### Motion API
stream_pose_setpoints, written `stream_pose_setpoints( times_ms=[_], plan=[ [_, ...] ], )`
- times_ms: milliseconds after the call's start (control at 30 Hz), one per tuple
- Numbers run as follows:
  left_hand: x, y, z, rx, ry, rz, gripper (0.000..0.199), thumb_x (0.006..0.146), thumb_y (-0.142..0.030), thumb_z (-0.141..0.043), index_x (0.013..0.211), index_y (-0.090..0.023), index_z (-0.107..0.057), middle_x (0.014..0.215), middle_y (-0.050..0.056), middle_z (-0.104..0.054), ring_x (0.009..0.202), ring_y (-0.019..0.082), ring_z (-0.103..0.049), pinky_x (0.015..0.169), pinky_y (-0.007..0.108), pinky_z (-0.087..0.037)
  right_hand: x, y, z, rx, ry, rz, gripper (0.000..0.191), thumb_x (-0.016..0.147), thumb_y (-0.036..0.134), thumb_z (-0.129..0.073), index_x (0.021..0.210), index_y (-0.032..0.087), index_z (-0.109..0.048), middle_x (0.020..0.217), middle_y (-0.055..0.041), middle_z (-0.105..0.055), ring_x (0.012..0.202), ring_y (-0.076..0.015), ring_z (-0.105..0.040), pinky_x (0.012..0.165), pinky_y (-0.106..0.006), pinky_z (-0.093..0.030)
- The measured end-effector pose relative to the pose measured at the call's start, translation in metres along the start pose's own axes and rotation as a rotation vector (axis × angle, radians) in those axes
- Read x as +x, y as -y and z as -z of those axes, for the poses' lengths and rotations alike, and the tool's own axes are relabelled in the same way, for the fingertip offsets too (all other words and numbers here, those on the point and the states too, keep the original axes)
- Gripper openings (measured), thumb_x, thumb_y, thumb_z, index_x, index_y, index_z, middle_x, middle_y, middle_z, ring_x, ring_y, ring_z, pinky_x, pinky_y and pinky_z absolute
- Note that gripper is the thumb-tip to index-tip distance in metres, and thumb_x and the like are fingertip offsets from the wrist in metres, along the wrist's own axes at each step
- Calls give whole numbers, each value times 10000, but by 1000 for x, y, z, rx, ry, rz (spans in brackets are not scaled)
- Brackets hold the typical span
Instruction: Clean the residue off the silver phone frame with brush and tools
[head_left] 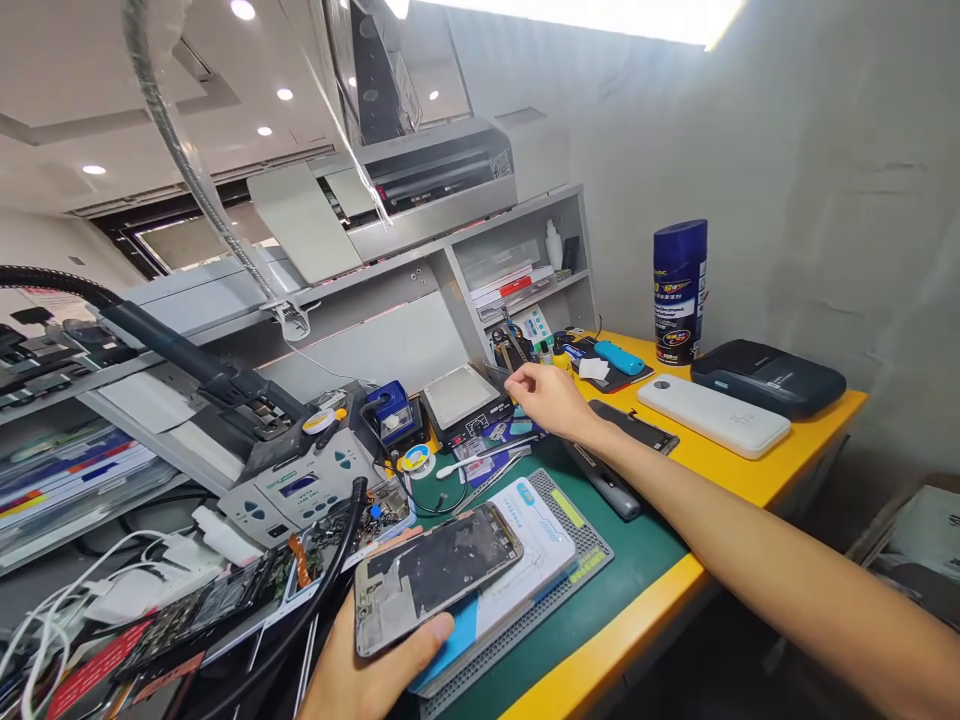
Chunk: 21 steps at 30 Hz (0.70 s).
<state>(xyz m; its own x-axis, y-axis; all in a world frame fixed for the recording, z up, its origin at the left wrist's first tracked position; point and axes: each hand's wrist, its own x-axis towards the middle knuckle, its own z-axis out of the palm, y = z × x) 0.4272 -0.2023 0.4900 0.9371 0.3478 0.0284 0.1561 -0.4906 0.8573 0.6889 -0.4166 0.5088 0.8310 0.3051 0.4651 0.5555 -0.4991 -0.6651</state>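
Note:
My left hand (pixel 382 665) holds a phone display panel (pixel 442 572), dark back facing up, with grey worn patches at its near end. The thumb lies along its lower edge. Beneath the panel's far end is a white and blue box (pixel 525 545) on a grey perforated mat (pixel 589 550). Stretched out to the back of the desk, my right hand (pixel 551 395) has thumb and fingers pinched together. A thin dark piece (pixel 498 376) shows beside the fingertips; whether they grip it I cannot tell. Behind that hand stands a holder with tools (pixel 512 350).
A soldering station (pixel 304 500) and a hot plate (pixel 461 398) stand at the back. To the right are a spray can (pixel 679 295), a white power bank (pixel 712 415) and a black case (pixel 769 378). Cables and phone parts crowd the left; a black hose (pixel 341 570) crosses there.

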Motion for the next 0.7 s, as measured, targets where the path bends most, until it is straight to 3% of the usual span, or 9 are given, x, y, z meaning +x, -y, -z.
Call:
stream_pose_setpoints(
  times_ms=[233,433,533,700],
  plan=[
    [2,6,13,99,1,-37,775,728,-621,-749,1363,-249,-507,1382,58,-657,1323,293,-582,1082,356,-496,-2,3,2,-16,13,-5,241,989,371,-625,1059,148,-682,1011,-45,-711,858,-176,-691,783,-370,-593],
    [12,19,26,206,115,5,864,732,-588,-764,1436,-223,-420,1461,97,-599,1340,291,-572,1078,355,-507,-2,7,4,-41,3,-26,257,994,393,-614,1024,148,-683,968,-36,-710,828,-169,-686,772,-363,-588],
    [12,17,24,193,96,10,860,726,-553,-767,1439,-223,-416,1443,102,-608,1319,289,-588,1080,361,-500,-1,7,4,-46,-12,-38,273,995,409,-607,1007,147,-684,946,-30,-707,810,-167,-683,759,-356,-585],
    [8,9,19,194,27,37,879,752,-534,-749,1497,-267,-363,1414,118,-607,1244,321,-630,1063,466,-499,-1,6,4,-37,-31,-34,286,994,419,-604,982,145,-684,919,-22,-703,789,-164,-678,745,-347,-580]
  ],
)
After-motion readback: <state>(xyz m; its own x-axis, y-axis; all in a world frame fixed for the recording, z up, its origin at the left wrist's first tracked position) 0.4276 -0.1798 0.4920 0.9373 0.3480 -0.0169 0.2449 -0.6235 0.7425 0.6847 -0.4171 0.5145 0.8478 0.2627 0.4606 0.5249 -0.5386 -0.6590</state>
